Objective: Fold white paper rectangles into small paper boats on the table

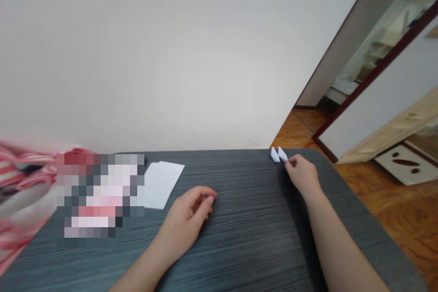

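Observation:
At the far right part of the table, my right hand [303,172] pinches the near end of a small folded white paper piece [282,153]. Just left of it stands a second folded white paper piece [274,155], similar in shape. My left hand [191,212] rests over the middle of the table, its fingers curled and the thumb closed against them. No object shows in it. White paper sheets [164,185] lie flat to the left of that hand.
The dark wood-grain table [236,237] meets a white wall [205,54] at its back edge. A pixelated item [102,196] lies at the left, beside red-and-white striped cloth [20,178]. Past the table's rounded right edge are wooden floor [397,212] and a white box with dark holes [405,162].

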Demonstrator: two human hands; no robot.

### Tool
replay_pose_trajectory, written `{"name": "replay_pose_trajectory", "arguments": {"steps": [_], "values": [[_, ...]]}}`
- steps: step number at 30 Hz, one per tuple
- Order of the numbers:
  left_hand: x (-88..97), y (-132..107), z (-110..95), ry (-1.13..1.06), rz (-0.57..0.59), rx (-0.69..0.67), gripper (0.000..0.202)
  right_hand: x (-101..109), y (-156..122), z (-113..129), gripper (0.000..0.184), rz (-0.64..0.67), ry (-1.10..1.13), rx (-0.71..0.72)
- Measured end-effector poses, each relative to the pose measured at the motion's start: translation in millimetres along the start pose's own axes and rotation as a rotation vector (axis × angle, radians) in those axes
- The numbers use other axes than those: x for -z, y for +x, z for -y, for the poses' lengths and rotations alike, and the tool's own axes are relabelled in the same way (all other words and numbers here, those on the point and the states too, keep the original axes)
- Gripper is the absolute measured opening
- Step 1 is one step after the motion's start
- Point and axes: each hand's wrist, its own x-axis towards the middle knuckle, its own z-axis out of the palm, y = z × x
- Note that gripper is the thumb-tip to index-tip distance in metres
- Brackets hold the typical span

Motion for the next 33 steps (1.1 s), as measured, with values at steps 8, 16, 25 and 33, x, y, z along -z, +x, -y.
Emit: {"name": "replay_pose_trajectory", "arguments": {"steps": [8, 16, 25, 33], "values": [[1.5, -0.7, 5.6, -0.003, 0.001, -0.006, 0.027, 6.8, -4.0, 4.0, 0.021, -0.05, 0.003, 0.02], [8.3, -5.9, 7.6, -0.06, -0.023, -0.017, 0.025, 20.1, -30.4, 51.0, 0.024, -0.069, 0.174, 0.367], [33.5, -29.5, 8.4, 0.113, -0.091, -0.169, 0.021, -9.4, -84.9, 121.0, 0.042, 0.261, 0.274, 0.935], [62.4, -27.0, 7.8, 0.64, -0.381, -0.238, 0.018, -25.5, -90.2, 120.6, 0.046, 0.326, 0.231, 0.94]]}}
